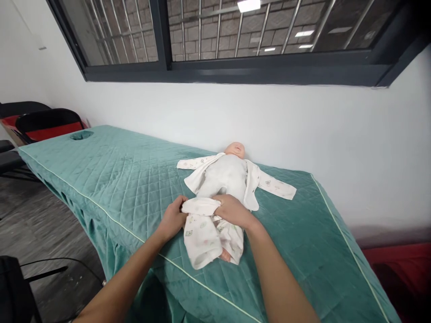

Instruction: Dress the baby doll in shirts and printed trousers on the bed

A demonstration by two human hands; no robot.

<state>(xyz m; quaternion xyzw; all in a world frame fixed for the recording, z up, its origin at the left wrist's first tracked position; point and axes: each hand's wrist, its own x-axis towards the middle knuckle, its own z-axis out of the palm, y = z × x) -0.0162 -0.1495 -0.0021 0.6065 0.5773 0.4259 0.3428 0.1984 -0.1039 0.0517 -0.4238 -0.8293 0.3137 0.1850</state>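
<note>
A baby doll with a pale cloth body lies on its back on a green quilted bed cover. Its white printed jacket is spread open, sleeves stretched out to both sides. White printed baby pants surround the doll's lower legs, and a bit of foot shows near one leg opening. My left hand pinches the waistband at its left edge. At the waistband's other side, my right hand grips the cloth, with its fingertips partly hidden by the fabric.
A white wall with a dark-framed barred window runs behind the bed. The bed has a face hole at its far left end. Black and red chairs stand at the left, and red fabric lies low at the right.
</note>
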